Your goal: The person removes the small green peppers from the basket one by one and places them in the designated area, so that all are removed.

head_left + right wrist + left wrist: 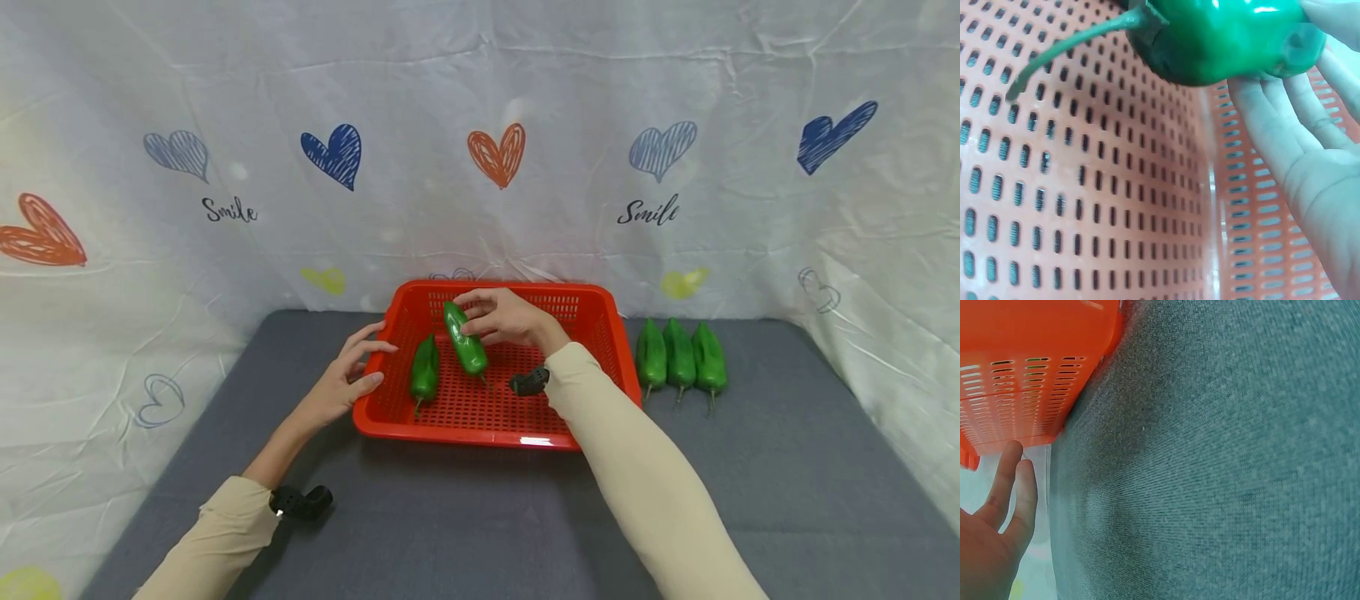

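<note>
In the head view a red plastic basket [487, 437] stands on the grey table. My right hand [506, 318] reaches inside it and holds a green pepper [467, 340] between thumb and fingers, stem toward me. The right wrist view shows this pepper [1229, 37] close over the slotted basket floor [1085, 187]. A second green pepper [424, 371] lies in the basket's left part. My left hand [347, 379] is at the basket's left rim, fingers spread and slightly bent. In the left wrist view two fingers of the left hand [997, 531] extend beside the basket wall [1022, 400].
Three green peppers [681, 354] lie in a row on the grey table [480, 517], right of the basket. Behind the table hangs a white cloth [405, 208] printed with hearts and words.
</note>
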`<state>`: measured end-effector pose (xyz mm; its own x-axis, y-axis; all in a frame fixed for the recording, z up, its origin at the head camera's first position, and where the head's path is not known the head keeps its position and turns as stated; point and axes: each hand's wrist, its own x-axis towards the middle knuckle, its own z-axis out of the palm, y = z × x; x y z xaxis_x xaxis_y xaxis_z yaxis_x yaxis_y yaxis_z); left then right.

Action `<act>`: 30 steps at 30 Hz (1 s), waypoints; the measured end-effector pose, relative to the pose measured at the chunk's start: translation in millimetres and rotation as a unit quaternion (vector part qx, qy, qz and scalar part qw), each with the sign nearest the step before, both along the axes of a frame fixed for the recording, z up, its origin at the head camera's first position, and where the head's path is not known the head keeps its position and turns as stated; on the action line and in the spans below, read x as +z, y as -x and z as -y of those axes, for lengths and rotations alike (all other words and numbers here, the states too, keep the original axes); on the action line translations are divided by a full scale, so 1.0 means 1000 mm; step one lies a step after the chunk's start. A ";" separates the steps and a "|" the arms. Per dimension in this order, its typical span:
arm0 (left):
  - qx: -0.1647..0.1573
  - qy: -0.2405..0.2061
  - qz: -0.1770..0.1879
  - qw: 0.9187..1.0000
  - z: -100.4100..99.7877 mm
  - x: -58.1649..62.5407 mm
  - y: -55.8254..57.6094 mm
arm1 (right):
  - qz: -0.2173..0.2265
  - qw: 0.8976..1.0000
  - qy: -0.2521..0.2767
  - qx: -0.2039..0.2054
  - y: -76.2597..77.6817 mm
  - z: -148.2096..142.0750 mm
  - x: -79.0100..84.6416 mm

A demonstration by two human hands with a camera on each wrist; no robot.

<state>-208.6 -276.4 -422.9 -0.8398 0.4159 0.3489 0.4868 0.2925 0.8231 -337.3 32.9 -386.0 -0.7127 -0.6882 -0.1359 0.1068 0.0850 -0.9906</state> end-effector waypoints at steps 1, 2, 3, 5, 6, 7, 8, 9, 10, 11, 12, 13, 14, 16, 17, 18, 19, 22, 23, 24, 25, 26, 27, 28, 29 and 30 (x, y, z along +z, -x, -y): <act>0.000 0.001 -0.001 1.000 0.000 0.000 0.000 | 0.003 1.000 0.006 0.001 0.000 -0.001 0.001; -0.001 -0.002 0.000 1.000 0.000 0.000 0.000 | 0.005 1.000 0.011 0.001 0.000 -0.001 0.002; -0.002 -0.003 0.002 1.000 0.000 0.000 0.000 | 0.005 1.000 0.014 0.001 0.000 -0.002 0.003; -0.001 -0.005 0.004 1.000 0.000 0.000 0.000 | 0.005 1.000 0.021 0.000 0.000 -0.004 0.005; -0.001 -0.006 0.004 1.000 0.000 0.000 0.000 | 0.003 1.000 0.023 -0.001 0.000 -0.004 0.006; -0.001 -0.006 0.004 1.000 0.000 -0.001 0.000 | 0.003 1.000 0.025 -0.001 0.001 -0.005 0.006; -0.001 -0.006 0.006 1.000 0.000 0.000 0.000 | 0.001 1.000 0.025 -0.002 0.001 -0.006 0.006; -0.001 -0.006 0.006 1.000 0.000 0.000 -0.001 | 0.000 1.000 0.026 -0.004 0.001 -0.006 0.007; -0.002 -0.006 0.006 1.000 0.000 0.000 -0.001 | 0.001 1.000 0.029 -0.005 0.001 -0.007 0.008; -0.004 -0.008 0.006 1.000 -0.001 0.000 -0.001 | 0.002 1.000 0.031 -0.007 0.001 -0.008 0.009; -0.004 -0.006 0.003 1.000 -0.001 0.001 -0.002 | 0.002 0.999 0.034 -0.008 0.001 -0.009 0.010; -0.003 -0.004 0.001 1.000 -0.001 0.002 -0.002 | 0.001 0.999 0.037 -0.009 0.001 -0.010 0.011; -0.002 -0.003 -0.001 1.000 -0.001 0.002 -0.002 | -0.001 0.999 0.040 -0.011 0.000 -0.011 0.012; 0.002 0.001 -0.007 1.000 -0.001 0.003 -0.003 | -0.004 0.999 0.047 -0.015 0.000 -0.012 0.015; 0.003 0.004 -0.009 1.000 -0.002 0.003 -0.003 | -0.006 0.999 0.050 -0.017 0.000 -0.013 0.017; 0.004 0.007 -0.012 1.000 -0.001 0.003 -0.003 | -0.006 0.998 0.052 -0.020 -0.001 -0.013 0.019; 0.005 0.010 -0.014 1.000 -0.001 0.002 -0.003 | -0.005 0.998 0.054 -0.024 -0.002 -0.014 0.020; 0.003 0.014 -0.009 1.000 -0.001 0.001 -0.003 | -0.002 0.998 0.056 -0.034 -0.004 -0.016 0.025; 0.002 0.013 -0.007 1.000 0.000 0.001 -0.003 | -0.002 0.998 0.056 -0.038 -0.005 -0.017 0.027; 0.001 0.012 -0.003 1.000 0.000 0.000 -0.002 | -0.002 0.997 0.057 -0.042 -0.006 -0.018 0.028; 0.001 0.010 0.000 1.000 0.000 0.000 -0.002 | -0.003 0.997 0.058 -0.047 -0.006 -0.019 0.030; 0.000 0.008 0.005 1.000 0.000 0.000 -0.002 | -0.007 0.997 0.059 -0.052 -0.007 -0.020 0.032; -0.001 0.006 0.006 1.000 0.000 0.000 -0.002 | -0.011 0.996 0.060 -0.057 -0.007 -0.021 0.034; -0.002 0.005 0.006 1.000 0.000 0.000 -0.001 | -0.014 0.996 0.061 -0.062 -0.008 -0.022 0.036; -0.003 0.003 0.006 1.000 0.000 0.000 -0.001 | -0.017 0.996 0.061 -0.067 -0.009 -0.023 0.037; -0.004 0.002 0.006 1.000 0.000 -0.001 -0.001 | -0.019 0.995 0.061 -0.071 -0.009 -0.025 0.039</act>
